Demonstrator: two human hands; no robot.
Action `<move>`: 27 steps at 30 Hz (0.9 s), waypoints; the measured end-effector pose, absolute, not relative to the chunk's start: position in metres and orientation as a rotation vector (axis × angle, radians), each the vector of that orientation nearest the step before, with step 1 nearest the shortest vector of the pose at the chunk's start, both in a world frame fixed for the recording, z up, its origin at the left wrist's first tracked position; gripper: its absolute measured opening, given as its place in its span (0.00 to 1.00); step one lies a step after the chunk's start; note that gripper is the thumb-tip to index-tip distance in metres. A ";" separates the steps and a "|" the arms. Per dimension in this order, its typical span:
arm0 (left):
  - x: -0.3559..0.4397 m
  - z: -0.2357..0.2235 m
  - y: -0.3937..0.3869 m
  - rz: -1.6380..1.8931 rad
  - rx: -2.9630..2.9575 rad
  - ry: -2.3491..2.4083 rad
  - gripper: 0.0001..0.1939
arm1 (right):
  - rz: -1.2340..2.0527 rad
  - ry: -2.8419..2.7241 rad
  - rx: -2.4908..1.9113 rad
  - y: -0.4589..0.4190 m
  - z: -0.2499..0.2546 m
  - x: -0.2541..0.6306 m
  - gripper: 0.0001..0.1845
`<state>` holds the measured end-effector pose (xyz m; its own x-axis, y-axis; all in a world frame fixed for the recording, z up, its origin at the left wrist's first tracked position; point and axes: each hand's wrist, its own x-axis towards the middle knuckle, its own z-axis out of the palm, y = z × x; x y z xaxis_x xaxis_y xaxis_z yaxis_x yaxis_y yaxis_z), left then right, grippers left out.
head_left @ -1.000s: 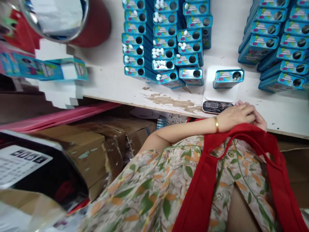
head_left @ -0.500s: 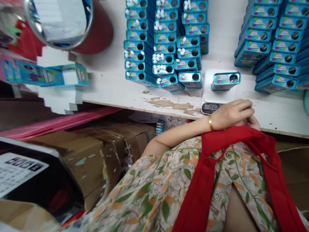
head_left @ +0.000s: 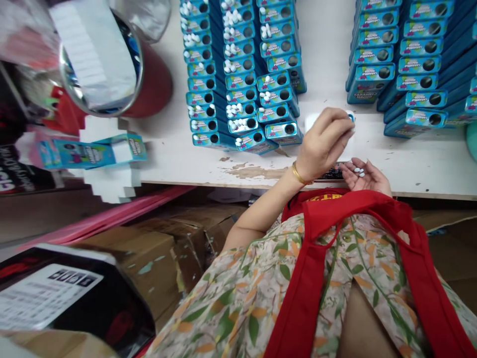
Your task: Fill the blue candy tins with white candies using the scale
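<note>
My left hand (head_left: 324, 141), with a gold bracelet at the wrist, is above a small white digital scale (head_left: 310, 121). Its fingertips are pinched together over a blue candy tin (head_left: 351, 116) on the scale, and the hand hides most of that tin. What the pinch holds, if anything, cannot be made out. My right hand (head_left: 367, 178) is palm up and cupped at the table edge, holding a few small white candies (head_left: 359, 171). Left of the scale stand rows of blue tins (head_left: 281, 130) with round holes; white candies lie on many of their tops.
More rows of blue tins (head_left: 426, 118) stand on the right of the white table (head_left: 179, 159). At the left are a red metal can (head_left: 154, 74) and an unfolded blue carton (head_left: 85, 153). Cardboard boxes (head_left: 149, 258) sit below the table edge.
My left hand has risen from beside my right hand to the tin on the scale, covering it. My right hand now shows its palm with candies. The view has shifted slightly.
</note>
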<state>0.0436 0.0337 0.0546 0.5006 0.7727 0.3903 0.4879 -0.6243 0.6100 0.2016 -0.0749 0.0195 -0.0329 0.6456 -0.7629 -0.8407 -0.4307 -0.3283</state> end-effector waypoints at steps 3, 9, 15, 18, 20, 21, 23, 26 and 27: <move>0.047 0.045 0.046 0.928 2.282 1.093 0.20 | 1.713 0.246 -1.088 -0.075 0.016 0.204 0.09; 0.043 0.031 0.056 0.848 2.368 1.160 0.19 | 1.688 0.256 -1.061 -0.076 0.015 0.206 0.09; 0.045 0.038 0.018 0.680 2.599 0.758 0.16 | 1.730 0.264 -1.023 -0.073 0.013 0.204 0.12; 0.040 0.037 0.022 0.706 2.672 0.800 0.24 | 1.738 0.239 -1.033 -0.075 0.010 0.211 0.10; 0.032 0.035 0.038 0.710 2.656 0.990 0.33 | 1.693 0.282 -1.059 -0.078 0.008 0.218 0.08; 0.028 0.034 0.048 0.680 2.652 1.058 0.35 | 1.665 0.309 -1.065 -0.080 0.006 0.223 0.06; 0.024 0.034 0.065 0.554 2.677 1.096 0.32 | 1.623 0.341 -1.059 -0.084 0.001 0.233 0.05; 0.033 0.044 0.076 0.359 2.761 1.015 0.21 | 1.600 0.323 -1.032 -0.090 -0.009 0.244 0.06; 0.041 0.050 0.075 0.335 2.784 0.967 0.19 | 1.585 0.310 -1.026 -0.094 -0.012 0.246 0.06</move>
<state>0.0406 0.0754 0.0504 0.7639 0.6270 0.1531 0.5875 -0.7737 0.2372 0.2463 -0.0938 -0.0117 0.0478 0.6644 -0.7459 -0.8962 -0.3012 -0.3257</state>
